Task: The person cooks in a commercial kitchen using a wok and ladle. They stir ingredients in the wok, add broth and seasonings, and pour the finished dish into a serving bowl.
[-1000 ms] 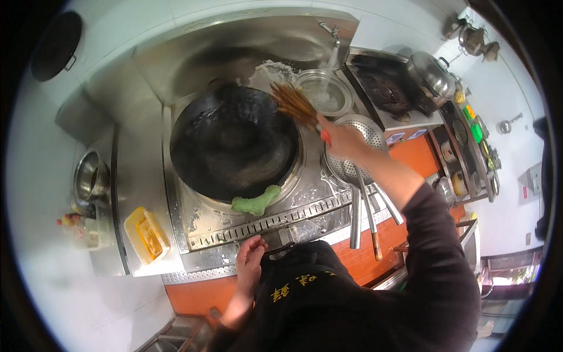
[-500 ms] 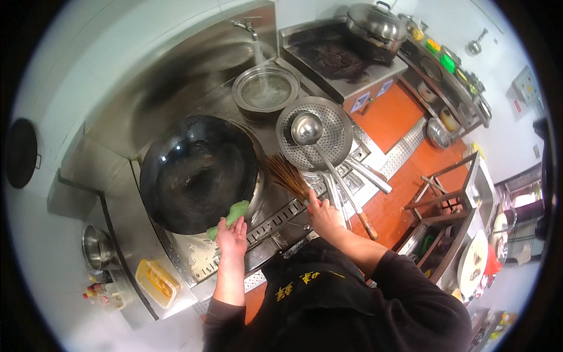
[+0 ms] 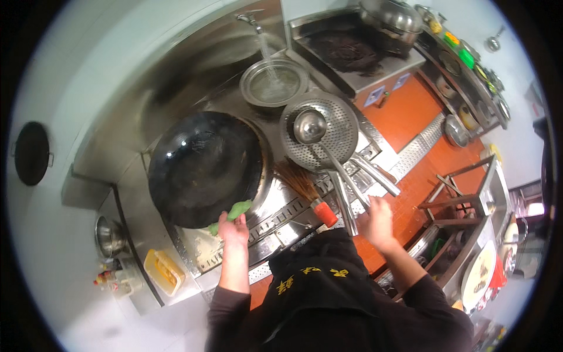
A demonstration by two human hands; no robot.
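A large black wok (image 3: pixel 202 170) sits tilted on the steel stove. At its near rim my left hand (image 3: pixel 233 229) is closed on a folded green cloth (image 3: pixel 239 209), which touches the wok's edge. My right hand (image 3: pixel 378 224) is closed around the handle end of a steel ladle (image 3: pixel 309 127). The ladle's bowl lies in a round perforated strainer (image 3: pixel 334 146), whose handles point toward me. Between wok and strainer lies a bamboo wok brush (image 3: pixel 319 208) with a red grip, bristles pointing away from me.
Water runs from a tap (image 3: pixel 249 20) into a round metal pot (image 3: pixel 274 83) behind the strainer. A lidded pot (image 3: pixel 392 20) stands on the back-right burner. Left of the stove are a yellow container (image 3: pixel 164 273) and a steel bowl (image 3: pixel 110 237). Shelves (image 3: pixel 463 88) line the right.
My right hand has let go of the wok brush and moved right to the ladle's handle. The brush now lies on the stove. My left hand stays at the wok's rim with the cloth.
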